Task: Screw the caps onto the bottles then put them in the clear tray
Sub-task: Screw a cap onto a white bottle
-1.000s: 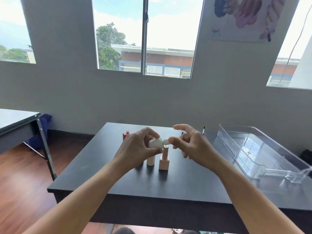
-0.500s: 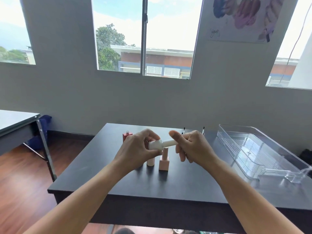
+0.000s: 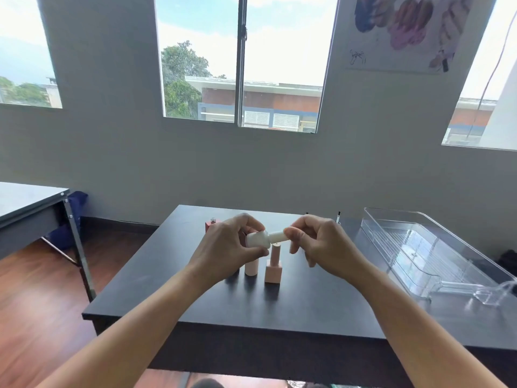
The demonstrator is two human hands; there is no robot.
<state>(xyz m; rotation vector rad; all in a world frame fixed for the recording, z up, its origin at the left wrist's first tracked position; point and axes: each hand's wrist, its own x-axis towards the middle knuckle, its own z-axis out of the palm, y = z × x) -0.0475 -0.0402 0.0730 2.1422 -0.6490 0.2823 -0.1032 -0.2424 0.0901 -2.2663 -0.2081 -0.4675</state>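
Note:
Above the dark table (image 3: 307, 309), my left hand (image 3: 223, 249) grips a small white bottle (image 3: 256, 238) lying sideways. My right hand (image 3: 321, 243) pinches the long white cap (image 3: 277, 237) that sits on the bottle's neck. Below the hands a pink square bottle (image 3: 273, 271) with a tall cap stands upright, and a pale pink round bottle (image 3: 251, 266) stands just left of it. A red bottle (image 3: 210, 226) with a bare neck stands behind my left hand. The clear tray (image 3: 430, 256) lies at the right with no bottle in it.
A thin brush cap (image 3: 338, 217) stands near the table's far edge, behind my right hand. Another dark table (image 3: 30, 205) stands to the left over a wooden floor. A grey wall with windows lies beyond.
My right hand's fingers have shifted round the cap, from extended to curled and back to a pinch, while the left hand kept the bottle steady. The standing bottles have not moved.

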